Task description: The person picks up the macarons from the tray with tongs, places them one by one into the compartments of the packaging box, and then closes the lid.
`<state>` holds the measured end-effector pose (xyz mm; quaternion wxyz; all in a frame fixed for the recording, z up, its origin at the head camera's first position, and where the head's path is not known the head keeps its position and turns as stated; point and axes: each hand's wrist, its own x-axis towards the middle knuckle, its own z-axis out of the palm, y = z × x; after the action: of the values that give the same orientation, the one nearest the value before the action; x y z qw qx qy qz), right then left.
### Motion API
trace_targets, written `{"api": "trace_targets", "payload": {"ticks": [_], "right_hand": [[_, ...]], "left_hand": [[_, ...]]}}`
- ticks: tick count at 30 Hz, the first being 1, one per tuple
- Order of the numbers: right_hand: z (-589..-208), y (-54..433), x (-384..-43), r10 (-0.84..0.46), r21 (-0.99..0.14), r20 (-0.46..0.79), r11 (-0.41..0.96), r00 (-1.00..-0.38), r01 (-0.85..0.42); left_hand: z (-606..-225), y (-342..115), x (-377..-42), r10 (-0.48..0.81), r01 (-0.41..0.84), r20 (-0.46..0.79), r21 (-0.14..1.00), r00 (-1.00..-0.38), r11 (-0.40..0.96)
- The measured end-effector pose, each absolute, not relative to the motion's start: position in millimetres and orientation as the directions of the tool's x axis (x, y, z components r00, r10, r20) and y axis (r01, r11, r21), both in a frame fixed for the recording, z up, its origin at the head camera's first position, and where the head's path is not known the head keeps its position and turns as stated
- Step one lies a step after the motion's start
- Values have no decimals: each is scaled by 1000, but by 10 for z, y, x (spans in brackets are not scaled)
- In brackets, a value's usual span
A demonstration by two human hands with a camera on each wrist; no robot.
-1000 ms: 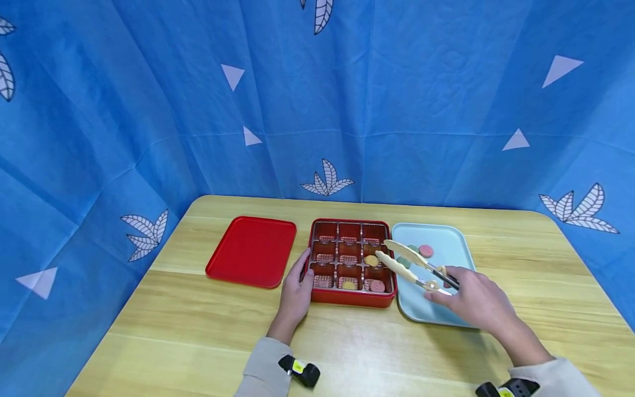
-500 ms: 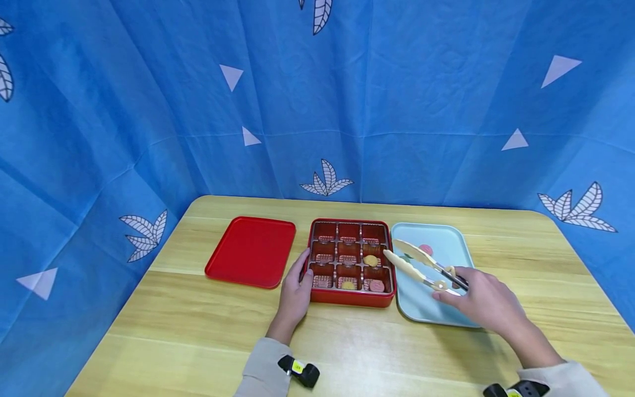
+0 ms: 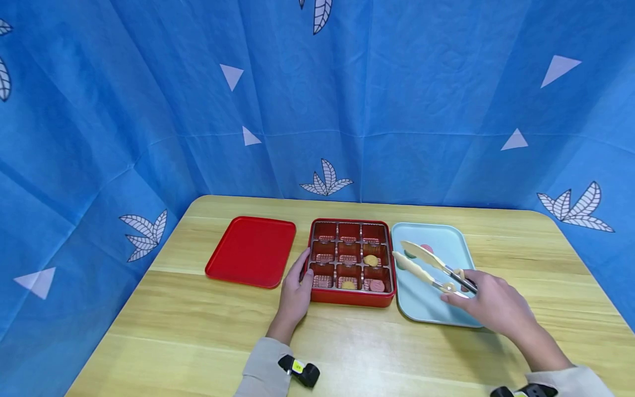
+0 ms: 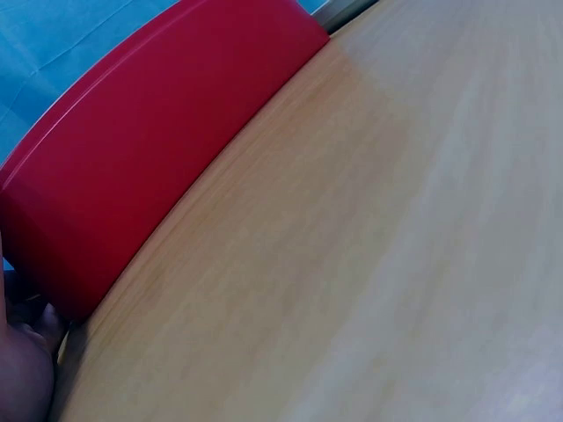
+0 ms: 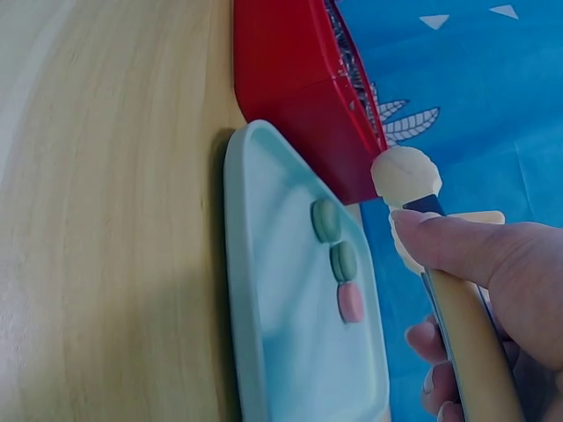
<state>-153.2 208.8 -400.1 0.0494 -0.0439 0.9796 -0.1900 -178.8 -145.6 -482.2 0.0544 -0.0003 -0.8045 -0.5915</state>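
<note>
My left hand (image 3: 296, 298) grips the front left corner of a red box (image 3: 353, 298), thumb at the front and fingers along its side. A clear divided insert in the box holds a yellow macaron (image 3: 370, 260) in the right middle compartment, another yellow one (image 3: 349, 285) in the front middle and a pink one (image 3: 377, 285) in the front right. My right hand (image 3: 498, 303) holds tongs (image 3: 421, 270) with cream tips spread apart over a light blue tray (image 3: 421, 311). Two green macarons (image 5: 344, 261) and one pink macaron (image 5: 350, 302) lie on that tray, partly hidden behind the tongs in the head view.
A red lid (image 3: 252, 251) lies flat on the wooden table (image 3: 173, 331), left of the box. The tray sits close against the box's right side. A blue patterned cloth (image 3: 317, 110) hangs behind the table.
My right hand has moved the tongs rightward, from over the box's right edge to over the tray, with nothing between the tips. My left hand has stayed at the box corner.
</note>
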Motion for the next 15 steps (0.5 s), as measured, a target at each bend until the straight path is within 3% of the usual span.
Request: {"api": "trace_targets", "payload": {"ticks": [15], "right_hand": [[-4105, 2209, -1532, -101, -357, -150, 933, -983, -41]], "left_hand": [[-4595, -1423, -1678, -64, 65, 87, 954, -994, 292]]}}
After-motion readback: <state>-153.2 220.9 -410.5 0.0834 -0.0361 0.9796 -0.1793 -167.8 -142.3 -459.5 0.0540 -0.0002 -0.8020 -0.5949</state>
